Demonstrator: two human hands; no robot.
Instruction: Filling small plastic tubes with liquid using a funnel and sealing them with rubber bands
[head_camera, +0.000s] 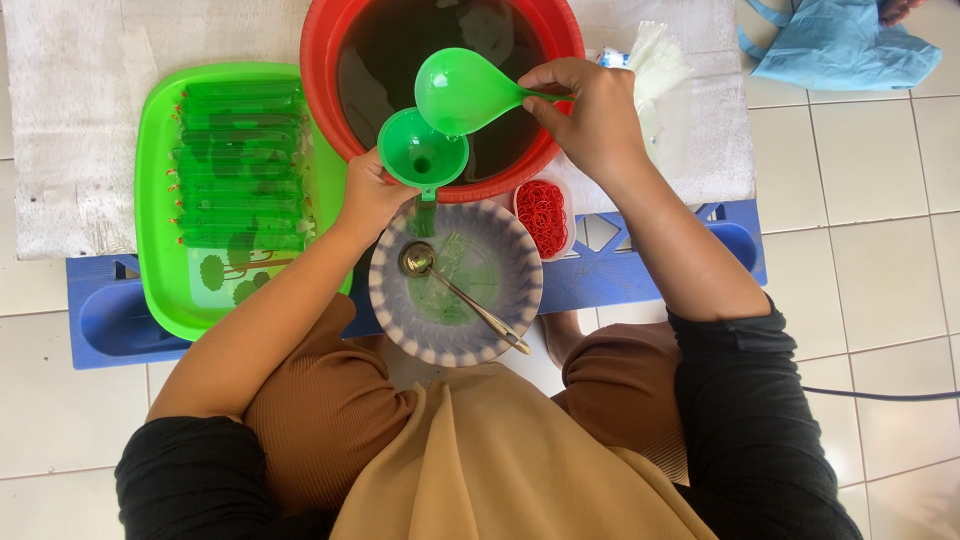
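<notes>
Filling was underway: the right hand (598, 118) gripped a green ladle (462, 92) over the red basin (325, 70), the left hand (367, 195) clasped the funnel (420, 150) beside it. Next called for a steady pour.

Funnel (420, 150) sits between basin (440, 60) behind and plate (455, 285) in front. Ladle (465, 92) hangs over the basin. Tray (225, 190) lies left; small tub (543, 215), apparently of bands, right. Spoon (450, 285) on plate.

Glossy green plastic ladle (462, 92), matching funnel (420, 150), shiny metal spoon (460, 295)
</notes>
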